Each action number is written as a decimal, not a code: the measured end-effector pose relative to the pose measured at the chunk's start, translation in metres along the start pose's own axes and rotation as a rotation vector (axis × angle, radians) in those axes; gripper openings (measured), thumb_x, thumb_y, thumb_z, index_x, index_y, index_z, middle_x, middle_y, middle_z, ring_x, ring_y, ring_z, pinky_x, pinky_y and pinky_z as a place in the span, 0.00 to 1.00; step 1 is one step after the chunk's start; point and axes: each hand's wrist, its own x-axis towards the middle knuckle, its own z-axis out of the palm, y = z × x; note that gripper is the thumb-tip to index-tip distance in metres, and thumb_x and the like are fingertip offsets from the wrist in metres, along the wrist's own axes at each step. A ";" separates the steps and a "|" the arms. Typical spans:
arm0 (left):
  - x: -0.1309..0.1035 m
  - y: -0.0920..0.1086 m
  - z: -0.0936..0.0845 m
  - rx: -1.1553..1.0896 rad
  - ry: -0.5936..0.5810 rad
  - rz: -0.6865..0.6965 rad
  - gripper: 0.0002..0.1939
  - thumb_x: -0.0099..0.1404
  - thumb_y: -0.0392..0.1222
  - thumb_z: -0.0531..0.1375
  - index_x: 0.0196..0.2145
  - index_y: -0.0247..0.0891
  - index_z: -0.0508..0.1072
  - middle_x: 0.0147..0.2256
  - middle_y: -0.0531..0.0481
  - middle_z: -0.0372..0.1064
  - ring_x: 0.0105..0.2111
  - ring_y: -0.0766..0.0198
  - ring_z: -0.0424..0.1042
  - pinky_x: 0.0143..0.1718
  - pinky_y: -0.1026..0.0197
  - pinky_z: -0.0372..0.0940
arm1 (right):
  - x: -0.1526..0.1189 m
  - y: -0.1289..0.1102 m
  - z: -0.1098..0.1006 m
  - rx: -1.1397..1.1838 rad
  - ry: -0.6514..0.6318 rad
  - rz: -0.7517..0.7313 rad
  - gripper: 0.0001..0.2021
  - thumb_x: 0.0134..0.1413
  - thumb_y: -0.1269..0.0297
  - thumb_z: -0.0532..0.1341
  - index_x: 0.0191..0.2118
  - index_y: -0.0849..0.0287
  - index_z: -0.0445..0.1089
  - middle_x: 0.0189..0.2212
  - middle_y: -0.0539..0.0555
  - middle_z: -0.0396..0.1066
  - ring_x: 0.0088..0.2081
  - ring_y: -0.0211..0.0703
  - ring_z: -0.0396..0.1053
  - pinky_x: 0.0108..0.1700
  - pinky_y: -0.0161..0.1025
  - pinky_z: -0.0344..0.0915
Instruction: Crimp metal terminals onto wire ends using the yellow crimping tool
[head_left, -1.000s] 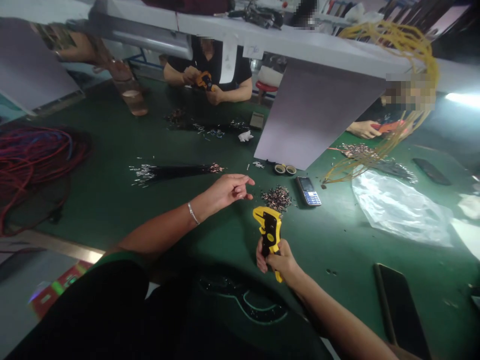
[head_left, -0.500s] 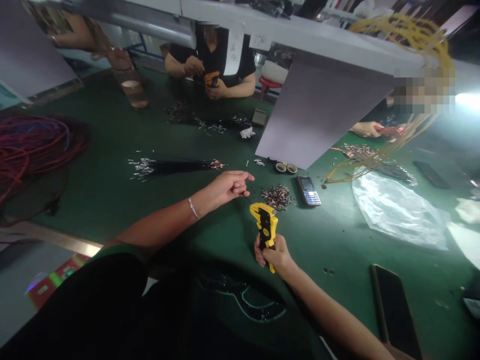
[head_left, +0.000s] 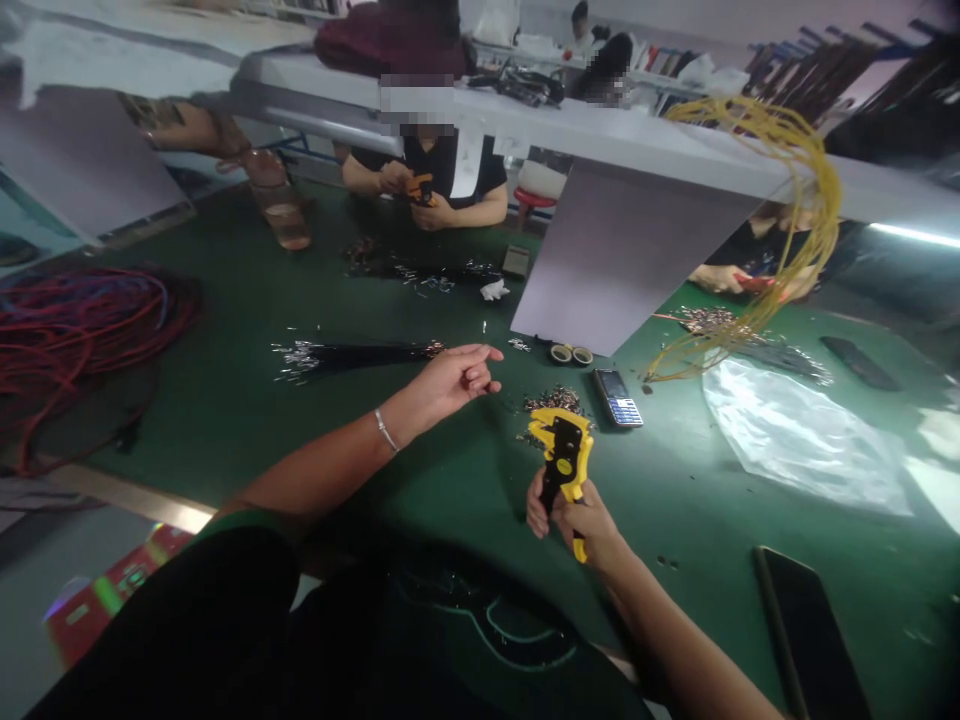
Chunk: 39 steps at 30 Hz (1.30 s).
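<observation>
Yellow-and-black wire strippers [head_left: 565, 462] stand head-up in the right hand [head_left: 574, 515] of a person seated at a green tabletop [head_left: 420, 490], the fingers wrapped around the handles. The tool is raised in front of the person, its head overlapping, from this angle, a small heap of copper-tipped wire scraps [head_left: 559, 398]. To its left, the left hand [head_left: 461, 375] is half curled with the index finger extended, apart from the tool; whether a wire is pinched in its fingers cannot be told. A silver bracelet [head_left: 386, 430] circles that wrist. Just beyond the left hand, a bundle of black wires [head_left: 360, 354] lies lengthwise, bright metal ends fanned out at its far left. Near the scraps rest a keypad phone [head_left: 618, 398] and two rolls of tape [head_left: 571, 355], with a clear plastic bag [head_left: 802, 435] farther right and a dark smartphone [head_left: 814, 625] at the near right. Tangled red and blue cables [head_left: 82, 320] spread at left; yellow wires [head_left: 821, 205] hang over a white shelf [head_left: 660, 140]. Across the tabletop, a co-worker in a black top [head_left: 480, 175] holds an orange-and-black hand tool [head_left: 421, 190].
</observation>
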 end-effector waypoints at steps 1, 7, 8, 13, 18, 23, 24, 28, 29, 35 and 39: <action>-0.001 0.002 0.001 0.000 0.002 0.011 0.08 0.66 0.34 0.55 0.33 0.29 0.74 0.15 0.60 0.49 0.16 0.74 0.52 0.31 0.61 0.65 | 0.000 -0.004 0.000 -0.008 0.032 -0.015 0.13 0.31 0.75 0.57 0.31 0.61 0.67 0.19 0.48 0.64 0.19 0.37 0.60 0.22 0.38 0.61; -0.009 0.011 0.010 0.024 -0.025 0.056 0.08 0.66 0.33 0.55 0.33 0.29 0.74 0.15 0.60 0.48 0.16 0.74 0.52 0.30 0.62 0.64 | 0.005 -0.016 -0.014 -0.206 0.170 -0.088 0.12 0.36 0.70 0.61 0.34 0.60 0.67 0.22 0.49 0.67 0.22 0.41 0.63 0.26 0.41 0.62; -0.011 0.012 0.011 0.028 -0.026 0.059 0.08 0.66 0.33 0.56 0.33 0.29 0.74 0.15 0.60 0.48 0.16 0.74 0.52 0.30 0.62 0.64 | 0.005 -0.016 -0.016 -0.224 0.176 -0.088 0.12 0.37 0.69 0.62 0.34 0.60 0.67 0.22 0.50 0.67 0.22 0.41 0.63 0.27 0.41 0.62; -0.016 0.010 0.020 0.035 -0.018 0.049 0.08 0.66 0.34 0.56 0.32 0.30 0.74 0.15 0.60 0.48 0.16 0.74 0.52 0.30 0.62 0.63 | 0.003 -0.027 -0.002 -0.114 0.131 -0.090 0.14 0.38 0.67 0.61 0.37 0.61 0.68 0.28 0.55 0.72 0.27 0.46 0.67 0.32 0.45 0.64; -0.018 -0.009 0.025 0.068 -0.029 -0.018 0.07 0.66 0.35 0.57 0.33 0.31 0.74 0.15 0.60 0.50 0.16 0.74 0.53 0.32 0.60 0.65 | -0.001 -0.045 0.012 -0.029 0.189 -0.142 0.18 0.36 0.68 0.58 0.40 0.60 0.70 0.39 0.60 0.74 0.30 0.48 0.68 0.36 0.49 0.65; -0.021 -0.027 0.028 0.074 -0.036 -0.070 0.07 0.66 0.36 0.57 0.35 0.31 0.74 0.16 0.59 0.52 0.17 0.74 0.55 0.37 0.57 0.67 | 0.000 -0.047 0.008 0.049 0.162 -0.140 0.19 0.37 0.69 0.56 0.41 0.60 0.70 0.44 0.61 0.74 0.32 0.50 0.70 0.39 0.53 0.65; -0.021 -0.029 0.029 0.070 -0.038 -0.080 0.07 0.66 0.37 0.57 0.36 0.31 0.75 0.16 0.59 0.53 0.18 0.74 0.56 0.38 0.57 0.67 | 0.000 -0.047 0.007 0.061 0.163 -0.140 0.19 0.37 0.69 0.56 0.41 0.60 0.70 0.44 0.61 0.74 0.33 0.50 0.70 0.40 0.53 0.66; -0.020 -0.034 0.029 0.056 -0.039 -0.099 0.07 0.65 0.36 0.58 0.35 0.30 0.75 0.17 0.58 0.54 0.19 0.73 0.57 0.40 0.55 0.68 | 0.001 -0.047 0.005 0.071 0.191 -0.139 0.19 0.36 0.70 0.56 0.40 0.60 0.70 0.41 0.60 0.75 0.35 0.52 0.71 0.41 0.54 0.66; -0.020 -0.034 0.030 0.050 -0.038 -0.102 0.07 0.65 0.36 0.58 0.35 0.30 0.75 0.17 0.58 0.54 0.19 0.73 0.58 0.41 0.54 0.68 | 0.001 -0.047 0.004 0.073 0.194 -0.137 0.19 0.36 0.70 0.57 0.40 0.60 0.70 0.40 0.60 0.75 0.36 0.52 0.72 0.42 0.54 0.66; -0.021 -0.032 0.030 0.109 -0.049 -0.106 0.06 0.62 0.36 0.61 0.35 0.31 0.76 0.20 0.54 0.62 0.23 0.70 0.66 0.44 0.52 0.67 | 0.000 -0.047 -0.002 0.081 0.221 -0.127 0.19 0.35 0.70 0.57 0.40 0.61 0.70 0.37 0.59 0.75 0.38 0.55 0.72 0.45 0.56 0.66; -0.022 -0.029 0.028 0.408 -0.049 -0.201 0.07 0.55 0.35 0.65 0.33 0.29 0.76 0.28 0.44 0.72 0.29 0.64 0.73 0.37 0.57 0.70 | -0.001 -0.047 -0.003 0.072 0.193 -0.128 0.20 0.34 0.70 0.56 0.39 0.61 0.71 0.35 0.59 0.75 0.36 0.54 0.72 0.44 0.56 0.67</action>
